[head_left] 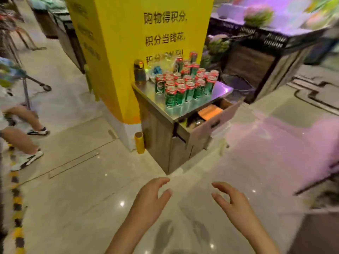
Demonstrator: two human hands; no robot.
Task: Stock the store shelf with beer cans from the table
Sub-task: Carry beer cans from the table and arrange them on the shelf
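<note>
**Beer cans crowded a steel-topped table as empty hands hovered over the shop floor**

A cluster of green beer cans (185,85) with red tops stood upright, packed close together, on the shiny metal top of a small wood-sided table (218,92) set against a yellow pillar (128,52) printed with black Chinese characters. A few cans at the back of the group stood stacked higher than the rest. At the table's rear corner, touching the pillar, was a dark bottle (139,73), with crumpled clear plastic wrap (161,65) beside it. Below the metal top, a drawer (209,123) hung pulled out, showing an orange item among its contents. A yellow roll (139,143) stood on the floor at the foot of the pillar, just beside the table.

In the foreground, well apart from the table, the left hand (152,197) and right hand (231,200) were held out over the glossy pale tiled floor (82,198), fingers loosely spread and slightly curled, holding nothing.

To the right, a black crate-edged produce stand (275,39) held what looked like a watermelon (257,15), washed in purple light that spilled onto the tiles. At the left edge, a person's bare legs in white trainers (27,159) appeared near a yellow-and-black striped strip (17,208) on the floor. The edges of the view were blurred.
</note>
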